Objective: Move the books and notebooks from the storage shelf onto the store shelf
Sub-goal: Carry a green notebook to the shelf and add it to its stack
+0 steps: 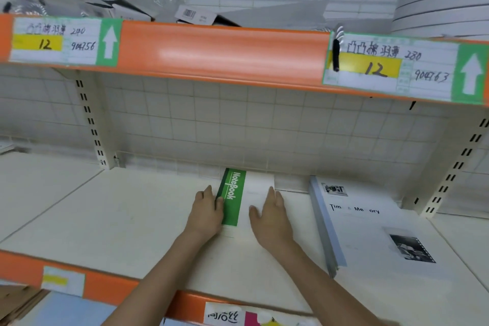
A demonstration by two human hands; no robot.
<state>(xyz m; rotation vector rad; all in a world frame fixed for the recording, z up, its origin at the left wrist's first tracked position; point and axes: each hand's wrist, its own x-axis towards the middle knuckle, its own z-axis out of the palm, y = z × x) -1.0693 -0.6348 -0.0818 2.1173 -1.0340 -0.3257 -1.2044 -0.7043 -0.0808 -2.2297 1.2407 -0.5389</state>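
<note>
A white notebook with a green "NoteBook" spine band (232, 197) lies flat on the cream shelf board (119, 209), its far end against the tiled back wall. My left hand (207, 210) grips its left edge, thumb on the green band. My right hand (272, 216) rests flat on the white cover's right side. To the right lies a stack of white "Time & Memory" books (370, 225) with a black-and-white photo on the cover.
An orange-edged upper shelf (225, 53) hangs overhead, carrying handwritten labels and boxes. Slotted uprights (91, 124) stand at left and right. The orange front lip (111, 288) of my shelf runs below my forearms. Bare shelf board stretches to the left.
</note>
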